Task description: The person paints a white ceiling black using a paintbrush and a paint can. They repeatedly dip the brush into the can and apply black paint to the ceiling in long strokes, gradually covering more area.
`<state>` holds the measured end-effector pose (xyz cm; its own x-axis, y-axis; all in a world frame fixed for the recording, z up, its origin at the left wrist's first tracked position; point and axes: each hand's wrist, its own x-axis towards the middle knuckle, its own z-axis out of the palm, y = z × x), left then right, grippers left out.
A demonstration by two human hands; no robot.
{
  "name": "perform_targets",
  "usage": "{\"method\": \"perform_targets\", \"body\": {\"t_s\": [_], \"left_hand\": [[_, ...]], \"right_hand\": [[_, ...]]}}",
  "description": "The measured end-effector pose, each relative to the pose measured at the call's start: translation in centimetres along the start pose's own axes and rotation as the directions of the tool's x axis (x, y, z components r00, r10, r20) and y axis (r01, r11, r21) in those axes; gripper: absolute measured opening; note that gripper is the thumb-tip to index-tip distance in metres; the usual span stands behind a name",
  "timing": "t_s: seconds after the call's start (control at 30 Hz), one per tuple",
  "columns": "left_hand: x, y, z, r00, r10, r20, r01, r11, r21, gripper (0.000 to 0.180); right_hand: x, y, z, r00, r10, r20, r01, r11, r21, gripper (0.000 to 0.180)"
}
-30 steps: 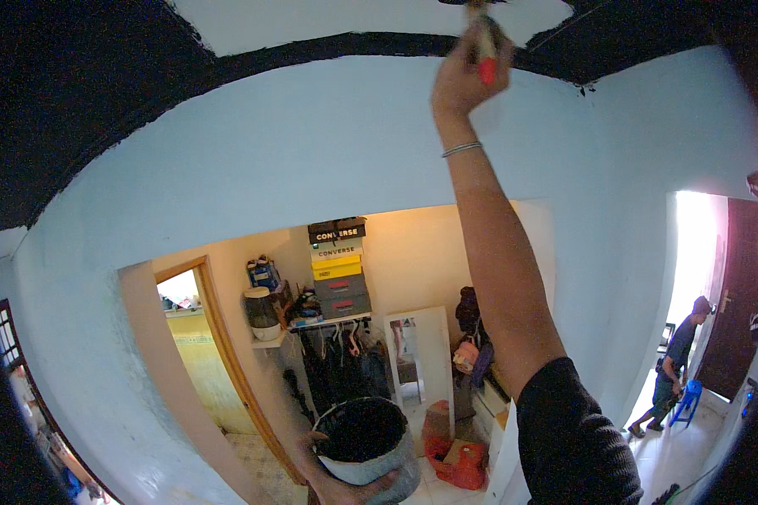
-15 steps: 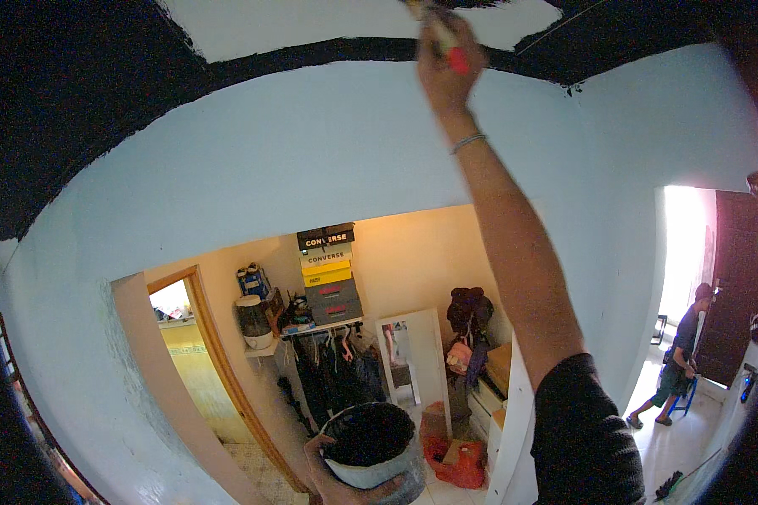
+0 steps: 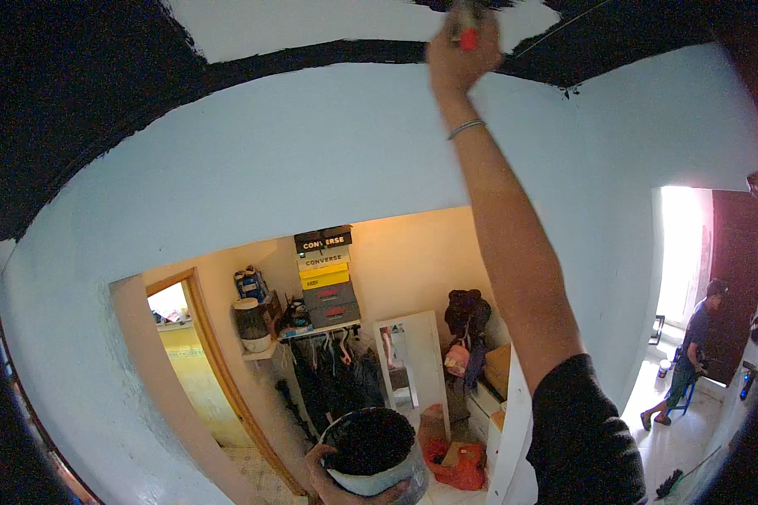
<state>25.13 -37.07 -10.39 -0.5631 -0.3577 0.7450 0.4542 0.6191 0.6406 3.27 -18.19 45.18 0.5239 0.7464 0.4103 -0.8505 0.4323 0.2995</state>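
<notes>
My right hand [image 3: 459,63] is raised to the ceiling, closed around a paintbrush [image 3: 468,39] with a red handle end. The bristles are blurred and mostly hidden, at the border between black paint and a white unpainted patch [image 3: 312,18]. Low in the middle, my left hand [image 3: 320,471] holds a pale bucket [image 3: 414,478], fingers wrapped round its side. Dark paint coats the inside of the bucket, and its opening faces up.
Below the light blue wall [image 3: 295,143], an opening shows stacked shoe boxes [image 3: 328,295], hanging clothes [image 3: 333,370], a mirror [image 3: 398,362] and a red plastic bag [image 3: 459,463]. At right, another person [image 3: 695,345] is beside a dark door [image 3: 733,286].
My right hand with the paintbrush has shifted a little to the right along the ceiling. The bucket stays nearly where it was. The other person has moved slightly right.
</notes>
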Motion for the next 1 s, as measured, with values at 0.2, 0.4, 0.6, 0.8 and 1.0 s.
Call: {"method": "perform_targets", "body": {"t_s": [0.2, 0.4, 0.6, 0.8, 1.0], "left_hand": [[0.3, 2.2, 0.7, 1.000, 0.005, -0.019, -0.006, 0.999, -0.048, 0.104], [0.3, 3.2, 0.7, 0.999, 0.010, -0.038, -0.014, 0.995, -0.100, 0.103], [-0.1, 4.2, 0.4, 0.999, 0.001, -0.038, -0.007, 0.990, -0.142, 0.102], [-0.2, 4.5, 0.2, 0.997, 0.013, -0.080, -0.021, 0.994, -0.108, 0.104], [-0.7, 4.0, -1.3, 0.996, -0.023, -0.081, 0.018, 0.997, -0.072, 0.104]], "right_hand": [[-1.1, -3.7, -0.5, 0.893, -0.398, 0.211, 0.312, 0.884, 0.348, 0.021], [6.0, 6.2, -4.5, 0.996, -0.091, 0.012, 0.091, 0.996, 0.018, 0.022], [5.3, 5.3, -4.6, 0.989, 0.071, -0.128, -0.055, 0.991, 0.125, 0.020], [-1.0, -4.4, 1.0, 0.985, -0.131, 0.112, 0.110, 0.978, 0.177, 0.018], [2.7, -1.9, -1.6, 0.824, -0.557, 0.104, 0.524, 0.818, 0.238, 0.017]]}}
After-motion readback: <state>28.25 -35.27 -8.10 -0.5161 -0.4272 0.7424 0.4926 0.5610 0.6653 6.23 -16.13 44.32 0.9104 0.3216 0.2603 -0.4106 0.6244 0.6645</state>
